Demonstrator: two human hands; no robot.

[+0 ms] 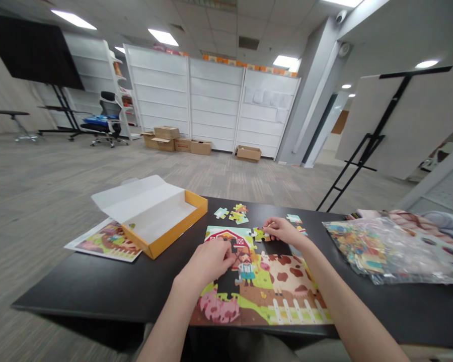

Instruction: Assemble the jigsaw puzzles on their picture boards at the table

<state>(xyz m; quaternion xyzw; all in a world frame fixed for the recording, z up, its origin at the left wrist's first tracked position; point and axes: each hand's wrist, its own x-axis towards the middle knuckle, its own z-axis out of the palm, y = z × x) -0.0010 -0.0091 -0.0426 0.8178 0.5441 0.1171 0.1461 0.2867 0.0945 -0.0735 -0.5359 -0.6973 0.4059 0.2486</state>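
Note:
A partly assembled farm puzzle [249, 301] lies on the black table near its front edge, showing a red barn, a farmer, a cow, a pink pig and a white fence. My left hand [213, 259] rests over the puzzle's left part, its fingers curled; what they hold, if anything, is hidden. Beyond the puzzle's top edge, my right hand [281, 231] pinches a green puzzle piece [261, 234]. Dark gaps show below my left hand and between the barn and the cow. Loose pieces [239, 213] lie behind the puzzle, and a light blue one [294, 218] sits behind my right hand.
An open yellow box [173, 224] with a white lining stands on the table [98, 291] at the left, beside a printed farm picture [105, 241]. At the right lie a clear plastic bag [385, 249] of colourful pieces and some folded cloth [415, 219].

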